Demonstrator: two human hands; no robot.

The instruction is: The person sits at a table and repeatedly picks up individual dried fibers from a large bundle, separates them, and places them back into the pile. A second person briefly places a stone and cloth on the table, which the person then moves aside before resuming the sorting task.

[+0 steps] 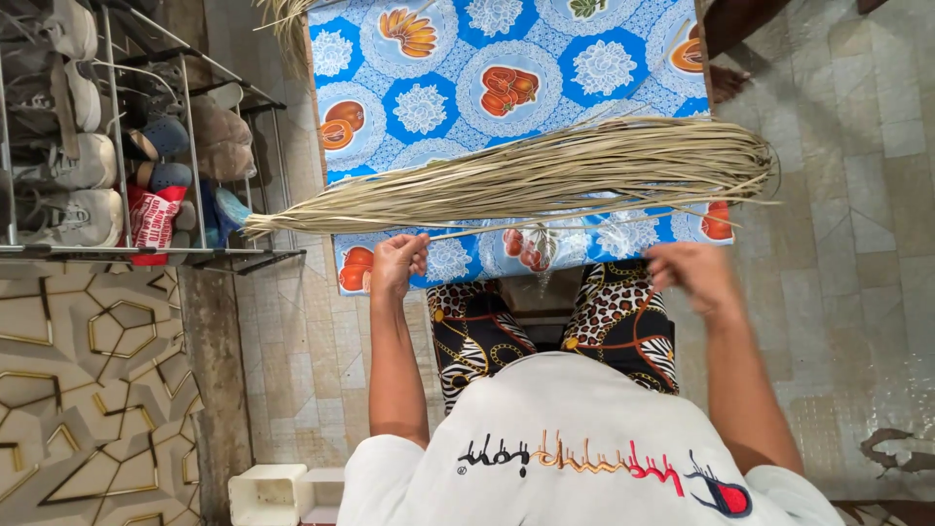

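Observation:
A long bundle of dry, pale palm strips (pixel 545 175) lies across the near end of a table covered in a blue fruit-patterned cloth (pixel 438 88); its thin ends stick out past the table's left edge. My left hand (pixel 397 263) is closed at the table's front edge, pinching one thin strip (pixel 506 229) that runs rightward under the bundle. At the front right of the table, my right hand (pixel 693 275) is curled just below the bundle, and whether it grips the same strip is unclear. My patterned trousers show under the table.
A metal shoe rack (pixel 107 146) filled with shoes and sandals stands to the left. A white plastic box (pixel 268 492) sits on the floor at lower left. Tiled floor (pixel 847 195) spreads to the right. Another person's foot (pixel 726 83) shows by the table's far right.

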